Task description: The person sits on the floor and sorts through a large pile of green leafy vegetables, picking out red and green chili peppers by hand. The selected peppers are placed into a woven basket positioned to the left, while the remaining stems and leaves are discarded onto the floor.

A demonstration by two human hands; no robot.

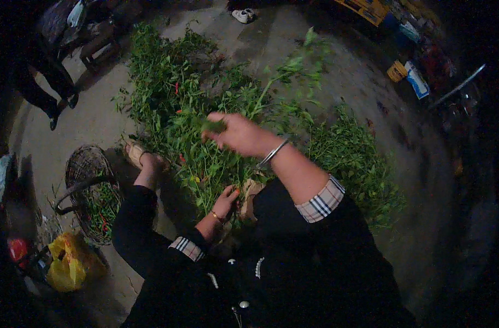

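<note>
A heap of uprooted leafy chilli plants [163,86] lies on the floor in front of me, with a few red chillies among the leaves. My right hand [241,133], wearing a silver bangle, is raised over the heap and blurred. Green shows between its fingers, and a blurred plant stalk [270,84] runs up and right from behind the hand. Whether the fingers grip it is unclear. My left hand [222,205] is low at the near edge of the heap, beside my right foot [249,197]. A small orange-red spot shows at its fingertips; leaves obscure what it touches.
To the left stands a wicker basket [91,164] with an arched handle, holding green and red chillies. My left foot [136,153] is right of it; a yellow plastic bag [67,262] sits below. Another person's legs [44,90] are upper left. More plants [348,143] lie right.
</note>
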